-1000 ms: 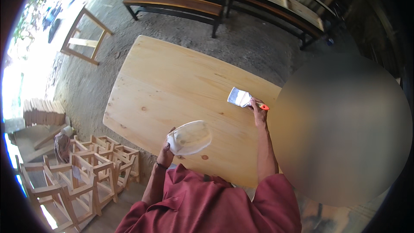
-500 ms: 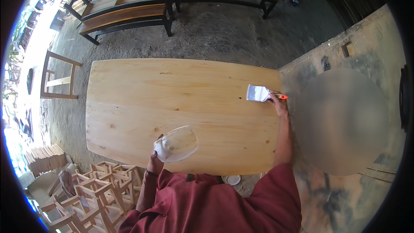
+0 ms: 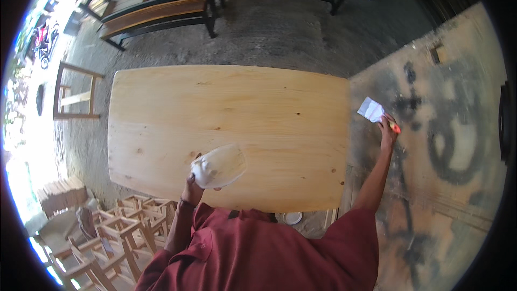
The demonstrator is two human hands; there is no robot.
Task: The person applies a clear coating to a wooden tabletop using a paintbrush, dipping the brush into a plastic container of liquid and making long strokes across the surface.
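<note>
Brush (image 3: 371, 109): flat and broad, pale grey-white at the head, orange-red at the handle end; its bristles point to 10 o'clock and its handle to 4, the long axis running between. It lies just beyond the 3 o'clock edge of the desk (image 3: 258, 129), in view against a stained panel (image 3: 414, 183); contact with the panel cannot be told. Right grip (image 3: 388, 132): closed around the handle. Tub (image 3: 221, 166): translucent, whitish, long axis from 8 to 2 o'clock, seen over the desk's lower part; contents unclear. Left grip (image 3: 191, 188): curled on the tub's 8 o'clock end. Desk: pale, knotted wood, long axis from 9 to 3. Outlying: dark-legged benches (image 3: 156, 17) toward 11 o'clock, a wooden frame (image 3: 78, 98) toward 10, piled stools (image 3: 123, 237) toward 8.
</note>
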